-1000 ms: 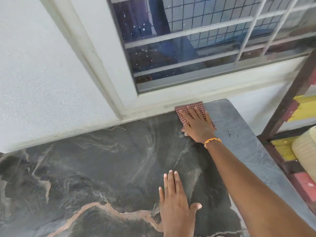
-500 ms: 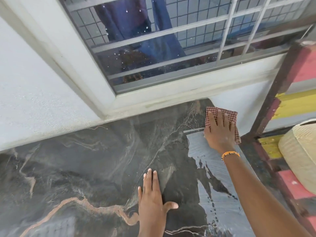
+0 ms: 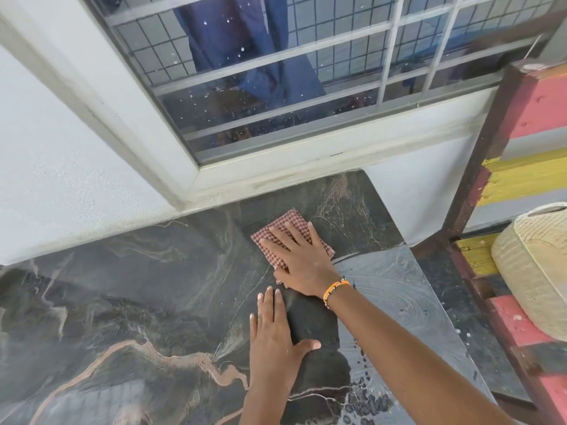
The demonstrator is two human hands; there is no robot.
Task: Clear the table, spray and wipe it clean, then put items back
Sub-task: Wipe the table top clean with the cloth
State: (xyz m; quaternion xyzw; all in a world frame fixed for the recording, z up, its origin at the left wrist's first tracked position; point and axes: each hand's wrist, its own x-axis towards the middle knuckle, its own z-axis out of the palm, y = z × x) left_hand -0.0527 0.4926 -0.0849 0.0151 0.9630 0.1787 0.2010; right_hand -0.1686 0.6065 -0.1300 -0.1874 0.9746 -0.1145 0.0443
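- two bare hands lie flat on a dark marbled table (image 3: 129, 302), both forearms cut off by the lower frame edge.
- right hand (image 3: 302, 259), fingers straight and spread, presses down on a folded red checked cloth (image 3: 287, 227); much of the cloth is hidden beneath the palm, its far corner showing past the fingertips.
- left hand (image 3: 274, 338), just nearer than the right, rests palm-down on bare stone, fingers straight and together, thumb out toward the right forearm.
- orange beaded bracelet (image 3: 335, 288) circles the right wrist.
- wet streaks and droplets (image 3: 395, 299) glisten on the tabletop right of the right wrist.
- beyond the cloth, a barred window (image 3: 276, 72); what lies behind its speckled glass is hard to make out.
- far right of both hands, a woven basket (image 3: 534, 271) is cut off by the frame.
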